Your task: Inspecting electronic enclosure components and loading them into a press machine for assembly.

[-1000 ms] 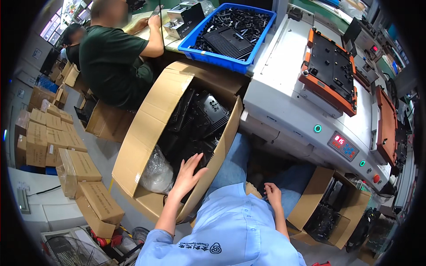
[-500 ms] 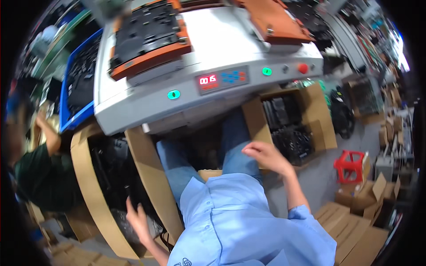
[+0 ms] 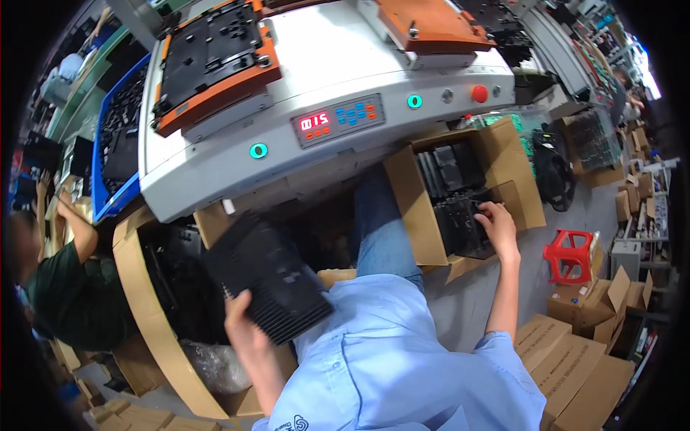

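My left hand (image 3: 250, 337) grips the lower left edge of a black plastic housing (image 3: 269, 276) with ribbed vent slots. The housing is tilted over my lap, beside the left cardboard box (image 3: 140, 309). Dark parts and clear plastic wrap (image 3: 215, 365) lie inside that box. On the other side, my right hand (image 3: 497, 228) reaches into the right cardboard box (image 3: 420, 223), its fingers closed at the top of a black plastic part (image 3: 463, 223). Several similar black parts stand packed in rows there. The fingertips are partly lost against the dark parts.
Ahead stands a white machine (image 3: 208, 179) with a lit display, green buttons, a red knob (image 3: 479, 93) and two orange fixtures (image 3: 438, 25). A blue bin (image 3: 118, 151) of black parts is at left, near a person in a dark shirt (image 3: 79, 294). A red stool (image 3: 569, 255) stands right.
My left hand has come up out of the left box with the black housing. My right hand has moved from above my lap into the right box.
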Motion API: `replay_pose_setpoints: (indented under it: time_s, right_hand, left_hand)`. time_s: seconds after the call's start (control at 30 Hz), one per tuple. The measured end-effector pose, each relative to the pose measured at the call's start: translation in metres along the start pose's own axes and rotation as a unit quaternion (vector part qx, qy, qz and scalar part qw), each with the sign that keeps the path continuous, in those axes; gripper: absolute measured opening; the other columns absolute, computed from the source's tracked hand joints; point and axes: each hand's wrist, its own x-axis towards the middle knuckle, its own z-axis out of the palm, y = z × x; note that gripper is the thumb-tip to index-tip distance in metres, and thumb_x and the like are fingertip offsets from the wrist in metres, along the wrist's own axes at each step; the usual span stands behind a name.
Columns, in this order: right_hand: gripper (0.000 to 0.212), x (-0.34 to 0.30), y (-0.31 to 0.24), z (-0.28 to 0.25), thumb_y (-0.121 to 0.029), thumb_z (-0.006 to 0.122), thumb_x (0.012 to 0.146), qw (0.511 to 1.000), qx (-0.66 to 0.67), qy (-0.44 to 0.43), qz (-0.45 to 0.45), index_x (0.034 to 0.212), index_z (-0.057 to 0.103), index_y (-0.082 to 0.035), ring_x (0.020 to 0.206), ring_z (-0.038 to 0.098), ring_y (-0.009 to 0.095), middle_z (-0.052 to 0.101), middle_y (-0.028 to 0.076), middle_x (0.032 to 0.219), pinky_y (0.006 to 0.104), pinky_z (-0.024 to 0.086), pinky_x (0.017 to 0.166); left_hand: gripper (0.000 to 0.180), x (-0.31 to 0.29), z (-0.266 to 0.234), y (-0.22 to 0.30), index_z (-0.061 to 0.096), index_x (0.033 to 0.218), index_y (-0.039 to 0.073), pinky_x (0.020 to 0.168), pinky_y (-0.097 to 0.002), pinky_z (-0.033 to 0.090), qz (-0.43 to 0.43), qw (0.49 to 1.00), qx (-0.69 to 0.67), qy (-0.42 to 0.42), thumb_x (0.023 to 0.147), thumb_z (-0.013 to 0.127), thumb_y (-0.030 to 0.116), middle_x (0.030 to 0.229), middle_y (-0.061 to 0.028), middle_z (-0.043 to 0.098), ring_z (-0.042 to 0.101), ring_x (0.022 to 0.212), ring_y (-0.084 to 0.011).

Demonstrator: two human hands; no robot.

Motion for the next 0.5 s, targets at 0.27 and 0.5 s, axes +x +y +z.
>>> replay_pose_setpoints:
  time_s: [0.27,0.5]
  right_hand:
    - [0.009,-0.002,0.01,-0.022,-0.003,0.066,0.08,0.998,0.008,-0.03,0.06,0.087,0.061,0.001,0.072,0.062,0.02,0.064,0.015,0.079,0.0305,0.049,0.068]
    - [0.014,0.0,-0.139,-0.045,-0.006,0.06,0.091,0.957,0.224,0.187,-0.008,0.103,0.066,-0.002,0.084,0.056,0.009,0.062,0.001,0.092,0.0241,0.047,0.074]
  left_hand:
    - [0.041,0.013,0.02,-0.045,0.049,0.123,0.001,0.09,-0.0374,0.054,-0.087,0.994,0.039,-0.049,0.084,0.058,-0.002,0.114,-0.0133,0.06,0.062,0.103,-0.0249]
    - [0.042,0.01,0.026,-0.057,0.048,0.124,0.001,0.094,-0.0359,0.05,-0.064,0.994,0.069,-0.048,0.083,0.058,-0.002,0.117,-0.0114,0.058,0.058,0.107,-0.0222]
